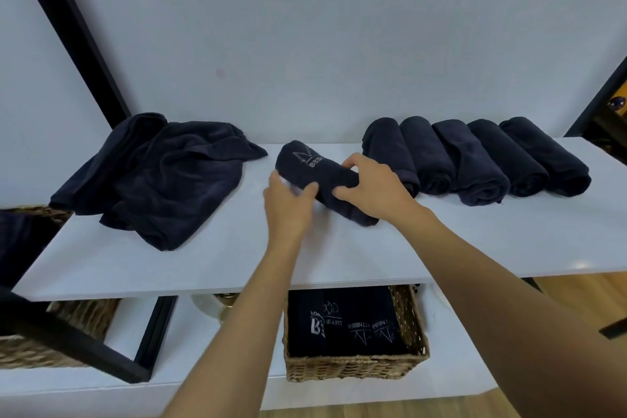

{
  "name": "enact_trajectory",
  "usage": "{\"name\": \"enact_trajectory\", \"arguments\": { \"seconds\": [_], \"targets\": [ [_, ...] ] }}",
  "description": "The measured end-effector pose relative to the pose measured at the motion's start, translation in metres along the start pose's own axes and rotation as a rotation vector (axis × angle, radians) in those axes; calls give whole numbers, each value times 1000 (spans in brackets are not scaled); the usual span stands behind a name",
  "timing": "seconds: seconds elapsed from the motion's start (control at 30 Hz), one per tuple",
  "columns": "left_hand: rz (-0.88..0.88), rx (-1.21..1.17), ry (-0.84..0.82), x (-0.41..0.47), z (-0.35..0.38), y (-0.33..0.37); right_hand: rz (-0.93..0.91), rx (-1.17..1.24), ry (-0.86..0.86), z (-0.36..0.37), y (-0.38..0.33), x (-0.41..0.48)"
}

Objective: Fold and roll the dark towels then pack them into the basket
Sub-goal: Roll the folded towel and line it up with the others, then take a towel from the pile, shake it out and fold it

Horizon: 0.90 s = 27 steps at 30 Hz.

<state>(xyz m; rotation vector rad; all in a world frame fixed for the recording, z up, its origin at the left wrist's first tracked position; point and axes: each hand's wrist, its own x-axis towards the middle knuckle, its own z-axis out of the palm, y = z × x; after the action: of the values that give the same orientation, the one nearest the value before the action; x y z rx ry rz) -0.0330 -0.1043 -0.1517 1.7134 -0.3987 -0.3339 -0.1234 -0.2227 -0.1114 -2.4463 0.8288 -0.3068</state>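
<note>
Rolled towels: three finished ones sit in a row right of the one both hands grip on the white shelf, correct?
No: the head view shows five finished rolled towels in a row right of the logo towel the left hand and right hand grip on the white shelf.

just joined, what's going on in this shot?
A person grips a nearly rolled logo towel on the white shelf, with left hand and right hand both curled round it. Five finished rolls lie in a row to its right, and a heap of unfolded towels sits to its left. The wicker basket below holds more towels.
</note>
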Motion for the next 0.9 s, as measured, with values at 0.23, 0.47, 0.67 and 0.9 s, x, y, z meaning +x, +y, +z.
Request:
{"name": "enact_trajectory", "arguments": {
  "seconds": [0.23,0.47,0.67,0.9],
  "targets": [
    [-107,-233,-250,5,33,9,199,579,-2,-17,-11,12],
    [-116,-157,-232,40,68,31,85,-220,239,-22,0,44],
    [16,153,-239,49,88,29,-97,-664,234,-15,15,53],
    [272,858,-144,50,81,10,-84,-744,215,-5,18,49]
  ]
}}
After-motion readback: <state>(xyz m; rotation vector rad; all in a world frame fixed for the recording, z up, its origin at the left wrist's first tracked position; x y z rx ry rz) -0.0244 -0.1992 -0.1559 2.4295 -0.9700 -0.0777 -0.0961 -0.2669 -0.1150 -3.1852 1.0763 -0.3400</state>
